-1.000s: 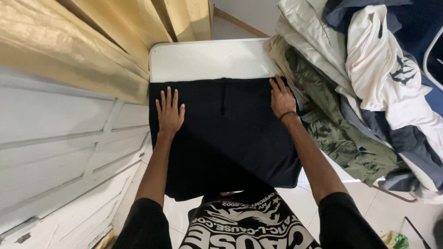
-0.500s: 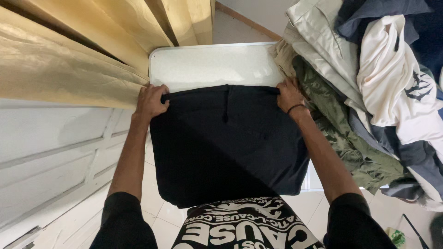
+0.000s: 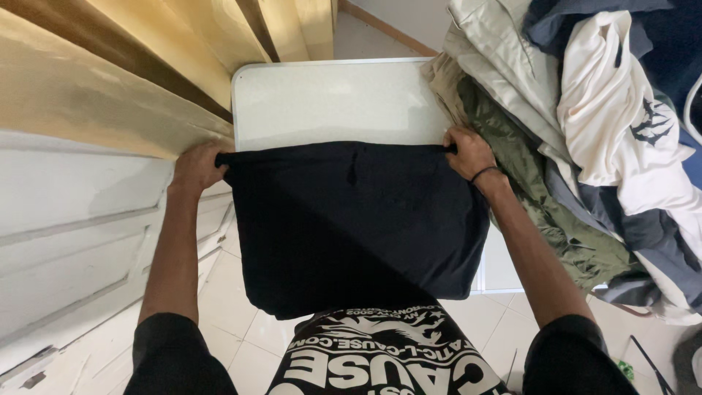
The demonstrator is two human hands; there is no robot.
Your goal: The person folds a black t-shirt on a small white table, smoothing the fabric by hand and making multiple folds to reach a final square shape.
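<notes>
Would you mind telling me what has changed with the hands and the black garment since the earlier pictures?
Both the left hand and right hand went from lying flat on the black garment to gripping its far corners, drawing that edge slightly nearer. The white table and clothes pile stayed put.

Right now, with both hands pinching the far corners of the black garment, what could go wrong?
The right hand sits against the pile of clothes at the table's right edge; moving the black garment could snag the olive piece and drag it along. The garment's near edge hangs off the white table toward the floor, so it might slide down if the left hand loosens. It may also fold unevenly, since the near part hangs unsupported.
</notes>
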